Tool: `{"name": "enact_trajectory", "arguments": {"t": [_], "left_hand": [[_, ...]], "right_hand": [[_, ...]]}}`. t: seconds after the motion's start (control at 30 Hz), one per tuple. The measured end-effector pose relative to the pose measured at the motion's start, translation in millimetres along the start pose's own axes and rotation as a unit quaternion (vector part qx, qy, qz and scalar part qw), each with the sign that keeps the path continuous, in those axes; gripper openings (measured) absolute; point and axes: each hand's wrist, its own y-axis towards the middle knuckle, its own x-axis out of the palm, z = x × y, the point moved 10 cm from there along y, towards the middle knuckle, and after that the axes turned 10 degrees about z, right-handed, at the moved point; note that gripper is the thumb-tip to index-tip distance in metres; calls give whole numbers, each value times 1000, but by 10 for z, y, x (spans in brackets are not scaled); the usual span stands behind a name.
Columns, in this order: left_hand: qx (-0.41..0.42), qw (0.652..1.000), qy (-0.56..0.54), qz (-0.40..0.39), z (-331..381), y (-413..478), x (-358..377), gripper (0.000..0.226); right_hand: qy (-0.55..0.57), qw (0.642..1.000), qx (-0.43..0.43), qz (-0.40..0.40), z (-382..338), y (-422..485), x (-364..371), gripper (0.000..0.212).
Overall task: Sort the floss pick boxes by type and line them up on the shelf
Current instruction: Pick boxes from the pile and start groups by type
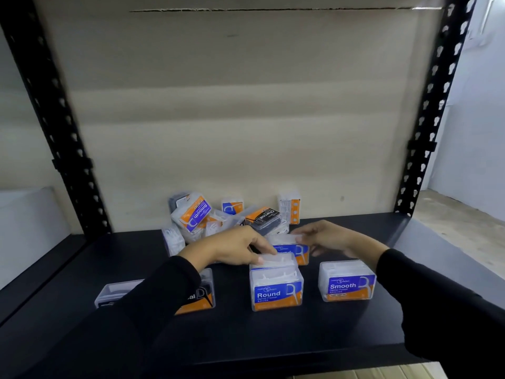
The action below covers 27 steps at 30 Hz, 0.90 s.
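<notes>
- Your left hand (235, 247) reaches in from the left, its thumb and forefinger narrowed to pinch the clear lid of the second box (273, 260).
- That second box stands just behind the Round box (276, 292) and touches it. The Round box faces you at the front middle of the shelf (273, 340).
- Your right hand (328, 237) comes in from the right and holds the blue-labelled box (290, 248). Its fingers lie along the box's top and its thumb is at the near right side. Blur hides how tight the hold is.
- The blue-labelled box sits directly between your two hands, behind the second box and left of your right palm.
- The Smooth box (346, 283) stands upright at the front, apart from the Round box and under your right wrist.
- The charcoal box (200, 298) stands at the front left, half hidden by your left sleeve (153, 305). A clear box (116, 292) lies just left of it.
- The unsorted pile (218, 218) lies jumbled against the cardboard back panel (246, 105), just beyond your left knuckles.
</notes>
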Motion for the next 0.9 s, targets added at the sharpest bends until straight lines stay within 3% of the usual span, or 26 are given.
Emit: {"name": "enact_trajectory", "arguments": {"t": [0.13,0.37,0.43,0.53,0.6,0.67,0.9], "left_hand": [[14,1000,7,22,41,-54,-5,38],[-24,982,-30,187,-255,-121,-369,20],[-53,961,-40,269,-407,-152,-583,17],[-96,934,-16,345,-633,-184,-782,16],[-122,935,17,334,-741,-150,-772,29],[-147,936,46,316,-802,-114,-743,47],[-165,931,144,292,-717,74,-737,69]], "right_hand": [[-4,1000,-7,-29,-157,44,231,34],[-1,997,-9,-81,-178,77,404,30],[-24,998,-25,-48,-263,108,334,30],[-67,989,-114,65,-575,219,131,25],[-175,957,-184,139,-778,307,38,24],[-282,922,-211,162,-861,406,65,35],[-426,871,-223,103,-843,714,392,76]]}}
